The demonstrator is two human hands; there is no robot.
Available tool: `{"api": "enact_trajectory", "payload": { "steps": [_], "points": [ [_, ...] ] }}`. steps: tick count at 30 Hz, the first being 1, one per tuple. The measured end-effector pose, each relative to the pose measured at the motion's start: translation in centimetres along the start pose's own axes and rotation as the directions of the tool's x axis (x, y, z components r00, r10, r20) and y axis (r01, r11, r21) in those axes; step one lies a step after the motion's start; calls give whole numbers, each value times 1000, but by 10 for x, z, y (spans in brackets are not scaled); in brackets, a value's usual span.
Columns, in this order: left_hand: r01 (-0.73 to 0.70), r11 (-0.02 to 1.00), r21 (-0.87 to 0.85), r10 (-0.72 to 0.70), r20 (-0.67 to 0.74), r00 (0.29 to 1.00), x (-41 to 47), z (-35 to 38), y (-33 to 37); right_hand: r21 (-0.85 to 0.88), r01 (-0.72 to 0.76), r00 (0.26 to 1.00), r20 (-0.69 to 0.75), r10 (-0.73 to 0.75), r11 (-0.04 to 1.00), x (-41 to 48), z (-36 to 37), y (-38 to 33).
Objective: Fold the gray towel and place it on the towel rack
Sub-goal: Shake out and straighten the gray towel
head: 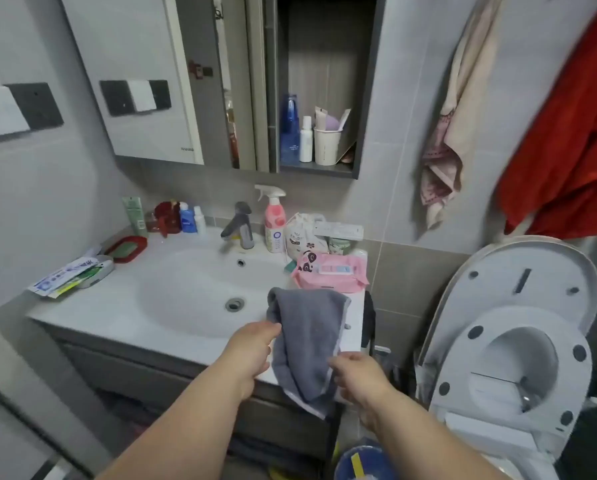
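Note:
The gray towel (307,344) hangs crumpled over the right front corner of the white sink counter (117,306), its lower end drooping past the counter edge. My left hand (252,355) pinches the towel's left edge about halfway up. My right hand (359,379) grips its lower right edge, near the white trim. No towel rack can be made out; a beige towel (460,109) and a red cloth (567,133) hang on the right wall.
A pink wipes pack (331,271) lies just behind the towel. Faucet (240,225), spray bottle (274,220) and small bottles line the counter's back. An open toilet (512,341) stands at the right, a blue bucket (359,462) below. A mirror cabinet (318,98) hangs above.

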State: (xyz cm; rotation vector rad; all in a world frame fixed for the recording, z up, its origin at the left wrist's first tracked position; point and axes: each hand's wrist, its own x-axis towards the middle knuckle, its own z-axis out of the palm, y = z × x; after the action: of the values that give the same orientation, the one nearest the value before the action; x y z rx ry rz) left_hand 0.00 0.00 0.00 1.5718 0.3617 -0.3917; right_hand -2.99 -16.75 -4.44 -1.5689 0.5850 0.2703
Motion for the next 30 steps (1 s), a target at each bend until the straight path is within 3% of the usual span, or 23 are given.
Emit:
{"api": "enact_trajectory", "payload": {
  "steps": [4,8,13,18,23,26,30],
  "points": [
    [-12,996,86,12,7,1000,39,-8,-12,-117,-9,995,-102,-3,993,15,14,-4],
    [51,980,195,-56,20,998,70,-13,-20,-116,-111,992,-79,102,987,29,29,-7],
    [139,966,218,-180,183,966,91,-10,-25,-174,-150,977,-179,119,973,54,44,-4],
    [-2,944,331,-67,198,978,109,-8,-24,-207,-33,977,-212,-12,978,61,46,-13],
    [-57,915,400,-25,197,980,135,-8,-37,179,243,965,-143,-219,953,43,51,-77],
    [-208,931,301,168,155,974,138,-1,-27,473,371,909,-6,-418,799,19,51,-130],
    [-370,920,130,364,71,929,114,7,21,648,483,755,33,-655,589,-16,33,-191]
  ]
}}
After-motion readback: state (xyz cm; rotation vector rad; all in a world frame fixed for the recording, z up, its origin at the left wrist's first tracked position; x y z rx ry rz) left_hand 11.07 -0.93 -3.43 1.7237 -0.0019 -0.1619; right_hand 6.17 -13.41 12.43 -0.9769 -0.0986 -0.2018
